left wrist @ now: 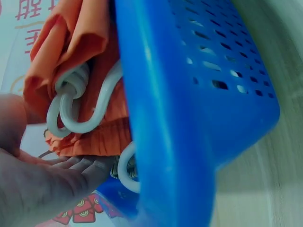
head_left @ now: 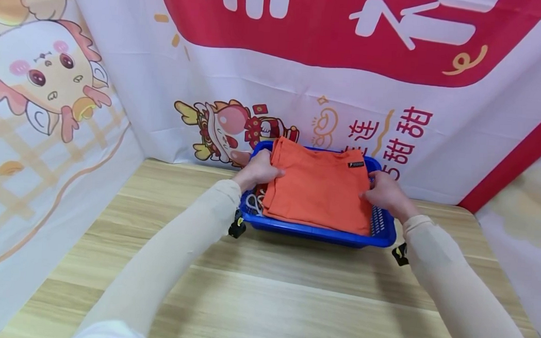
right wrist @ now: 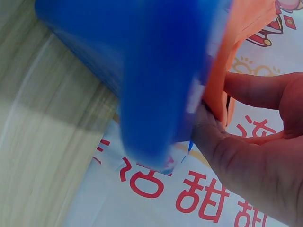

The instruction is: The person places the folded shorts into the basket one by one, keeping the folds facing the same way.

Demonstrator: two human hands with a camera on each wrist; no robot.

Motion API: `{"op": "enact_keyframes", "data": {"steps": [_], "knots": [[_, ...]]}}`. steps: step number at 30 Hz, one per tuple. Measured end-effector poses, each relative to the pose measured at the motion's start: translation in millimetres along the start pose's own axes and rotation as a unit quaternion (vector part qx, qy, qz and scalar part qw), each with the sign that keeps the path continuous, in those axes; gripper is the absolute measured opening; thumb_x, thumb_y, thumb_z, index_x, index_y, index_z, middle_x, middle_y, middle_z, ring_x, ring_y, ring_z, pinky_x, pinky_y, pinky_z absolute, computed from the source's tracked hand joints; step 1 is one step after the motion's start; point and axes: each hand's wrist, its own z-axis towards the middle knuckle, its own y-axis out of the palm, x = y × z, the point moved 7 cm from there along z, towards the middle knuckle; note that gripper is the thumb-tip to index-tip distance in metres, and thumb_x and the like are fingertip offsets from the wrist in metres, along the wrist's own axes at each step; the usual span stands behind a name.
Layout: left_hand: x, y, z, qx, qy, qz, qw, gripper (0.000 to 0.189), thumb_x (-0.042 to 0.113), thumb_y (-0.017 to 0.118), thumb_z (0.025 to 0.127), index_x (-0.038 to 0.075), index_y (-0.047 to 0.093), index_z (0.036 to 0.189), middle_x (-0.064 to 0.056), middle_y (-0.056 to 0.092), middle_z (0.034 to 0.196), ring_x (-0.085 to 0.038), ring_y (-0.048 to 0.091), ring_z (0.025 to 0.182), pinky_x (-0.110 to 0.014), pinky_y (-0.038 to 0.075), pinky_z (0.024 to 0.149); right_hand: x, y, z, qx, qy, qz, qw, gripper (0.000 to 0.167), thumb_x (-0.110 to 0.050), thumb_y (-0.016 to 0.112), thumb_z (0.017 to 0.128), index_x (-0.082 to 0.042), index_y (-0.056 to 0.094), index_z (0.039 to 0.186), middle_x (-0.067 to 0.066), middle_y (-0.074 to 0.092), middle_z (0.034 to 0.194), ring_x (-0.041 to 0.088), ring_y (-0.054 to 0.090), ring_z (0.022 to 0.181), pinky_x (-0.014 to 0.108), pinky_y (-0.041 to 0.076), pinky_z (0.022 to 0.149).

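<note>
Folded orange shorts [head_left: 320, 192] lie in a blue plastic basket [head_left: 313, 230], with a small black label near their far right corner. White drawcord [left wrist: 87, 106] loops out beside the gathered waistband in the left wrist view. My left hand [head_left: 262, 167] holds the left side of the shorts, thumb above and fingers beneath. At the right side, my right hand [head_left: 385, 192] pinches the edge of the fabric between thumb and fingers [right wrist: 208, 130]. Both hands are just inside the basket's rim. Under the shorts, the basket's contents are mostly hidden.
The basket stands on a wooden table [head_left: 281, 304] against a printed cloth backdrop [head_left: 258, 70]. More printed cloth [head_left: 35, 139] hangs along the left side, and a red band [head_left: 522, 153] runs down at the right. Perforated walls show on the basket.
</note>
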Motion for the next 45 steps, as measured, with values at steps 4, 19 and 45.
{"op": "enact_keyframes", "data": {"steps": [4,19,45], "knots": [[0.2,0.6,-1.7,-0.013,0.006,0.010,0.9998,0.047,0.005,0.072,0.088,-0.001,0.050,0.129,-0.014,0.059,0.122,-0.027,0.056,0.107,-0.039,0.048,0.101,0,2,-0.8,-0.003,0.001,-0.032,0.9995,0.069,-0.006,0.062,0.094,0.018,0.025,0.148,0.037,0.049,0.133,0.044,0.052,0.115,0.061,0.041,0.107],[-5.2,7.6,-0.5,0.003,0.007,0.212,0.9773,0.084,0.026,0.071,0.096,-0.009,0.020,0.153,-0.023,0.049,0.143,-0.033,0.049,0.131,-0.043,0.042,0.110,-5,16,3.1,0.002,-0.014,-0.123,0.9923,0.055,-0.006,0.062,0.092,0.016,0.038,0.135,0.032,0.052,0.121,0.041,0.053,0.102,0.056,0.048,0.097],[22.9,24.7,-4.7,-0.190,0.085,0.582,0.7862,0.142,0.091,0.062,0.065,0.013,-0.003,0.164,-0.011,-0.010,0.169,-0.034,-0.011,0.154,-0.061,-0.001,0.121,-20,29,9.9,-0.145,-0.111,-0.275,0.9440,0.134,-0.074,0.080,0.064,-0.020,0.012,0.164,0.021,0.000,0.168,0.048,-0.009,0.151,0.074,-0.004,0.113]]}}
